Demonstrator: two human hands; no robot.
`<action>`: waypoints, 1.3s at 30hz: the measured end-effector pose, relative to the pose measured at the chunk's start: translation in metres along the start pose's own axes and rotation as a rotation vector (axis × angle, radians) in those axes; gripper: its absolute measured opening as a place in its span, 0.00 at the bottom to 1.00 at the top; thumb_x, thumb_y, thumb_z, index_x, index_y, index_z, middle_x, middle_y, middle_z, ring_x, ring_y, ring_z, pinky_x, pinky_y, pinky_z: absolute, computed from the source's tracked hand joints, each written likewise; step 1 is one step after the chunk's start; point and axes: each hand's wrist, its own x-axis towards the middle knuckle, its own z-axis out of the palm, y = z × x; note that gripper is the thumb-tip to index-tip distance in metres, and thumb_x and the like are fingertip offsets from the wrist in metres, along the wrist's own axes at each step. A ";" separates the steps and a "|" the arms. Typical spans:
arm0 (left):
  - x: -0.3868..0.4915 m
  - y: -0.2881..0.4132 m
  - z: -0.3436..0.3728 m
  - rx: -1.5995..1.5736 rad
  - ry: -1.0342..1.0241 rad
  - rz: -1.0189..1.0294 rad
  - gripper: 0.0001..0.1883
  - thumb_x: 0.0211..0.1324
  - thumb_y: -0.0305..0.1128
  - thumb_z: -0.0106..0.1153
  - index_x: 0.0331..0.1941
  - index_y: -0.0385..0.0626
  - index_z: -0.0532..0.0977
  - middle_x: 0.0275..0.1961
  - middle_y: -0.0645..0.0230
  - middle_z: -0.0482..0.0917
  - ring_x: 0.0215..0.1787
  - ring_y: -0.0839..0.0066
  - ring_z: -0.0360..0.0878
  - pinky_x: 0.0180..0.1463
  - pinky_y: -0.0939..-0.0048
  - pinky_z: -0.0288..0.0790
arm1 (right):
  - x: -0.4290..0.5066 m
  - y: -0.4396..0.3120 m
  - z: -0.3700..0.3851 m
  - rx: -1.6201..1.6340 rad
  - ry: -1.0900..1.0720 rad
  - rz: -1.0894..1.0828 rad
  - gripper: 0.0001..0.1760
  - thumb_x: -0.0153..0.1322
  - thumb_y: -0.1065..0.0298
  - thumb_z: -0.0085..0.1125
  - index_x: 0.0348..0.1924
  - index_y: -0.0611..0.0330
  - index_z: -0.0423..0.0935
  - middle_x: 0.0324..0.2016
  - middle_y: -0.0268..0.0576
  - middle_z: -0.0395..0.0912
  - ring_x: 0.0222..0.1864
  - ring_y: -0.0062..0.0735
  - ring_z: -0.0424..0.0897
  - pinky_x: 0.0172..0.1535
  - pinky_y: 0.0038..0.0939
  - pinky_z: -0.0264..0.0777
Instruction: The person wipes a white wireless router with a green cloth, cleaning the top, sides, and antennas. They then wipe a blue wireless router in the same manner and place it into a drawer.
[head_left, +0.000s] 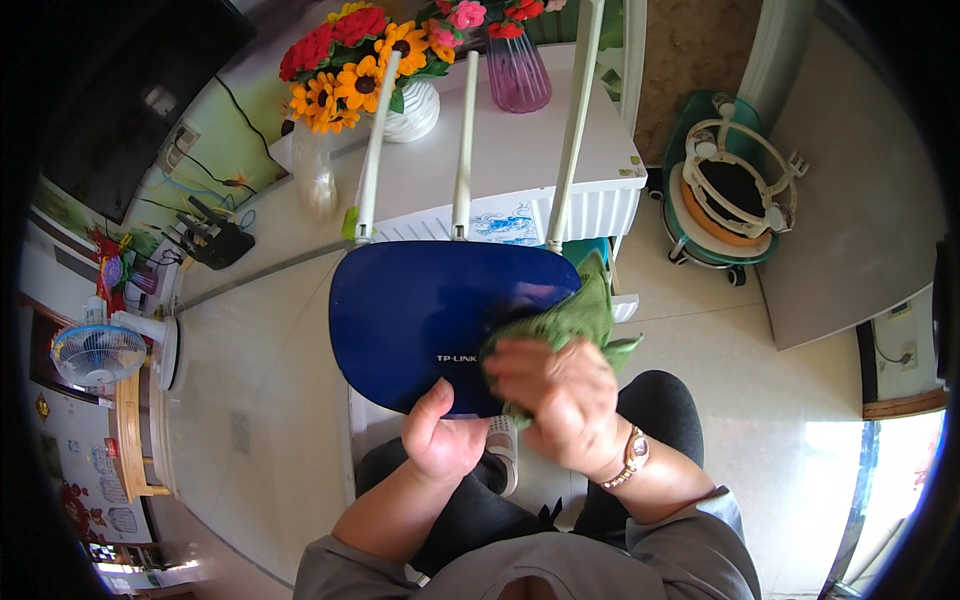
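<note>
A blue TP-Link router (405, 307) with three upright white antennas faces me above my lap. My left hand (442, 442) grips its lower edge, thumb on the front and fingers hidden behind. Pressed against the right part of the router's face is a green cloth (592, 315), bunched under my right hand (559, 397). That hand is blurred and wears a gold watch on its wrist. The cloth's loose end hangs past the router's right edge.
Beyond the router stands a white cabinet (510, 150) with a white vase (412, 112) and a purple glass vase (519, 75) of flowers. A black router (214, 236) and a fan (97, 352) are at left; a wheeled green seat (675, 202) is at right.
</note>
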 end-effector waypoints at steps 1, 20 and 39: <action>0.000 0.003 0.002 0.070 0.072 -0.014 0.31 0.61 0.41 0.52 0.66 0.40 0.65 0.66 0.60 0.72 0.69 0.60 0.67 0.73 0.56 0.59 | -0.006 -0.006 0.002 0.046 -0.038 -0.027 0.13 0.60 0.74 0.59 0.39 0.59 0.78 0.40 0.41 0.85 0.40 0.35 0.84 0.44 0.31 0.73; 0.006 0.006 0.003 0.055 0.103 -0.002 0.32 0.60 0.44 0.54 0.68 0.48 0.65 0.68 0.64 0.71 0.70 0.59 0.67 0.71 0.48 0.62 | -0.054 -0.022 -0.015 0.312 0.340 0.227 0.18 0.67 0.75 0.64 0.46 0.59 0.67 0.42 0.48 0.76 0.41 0.41 0.79 0.48 0.39 0.71; 0.002 0.000 0.000 0.003 -0.135 0.058 0.26 0.64 0.31 0.53 0.67 0.43 0.67 0.66 0.62 0.75 0.68 0.63 0.72 0.72 0.54 0.63 | -0.013 0.074 -0.015 0.348 0.481 1.076 0.07 0.77 0.71 0.58 0.43 0.62 0.70 0.33 0.37 0.77 0.35 0.24 0.75 0.40 0.27 0.72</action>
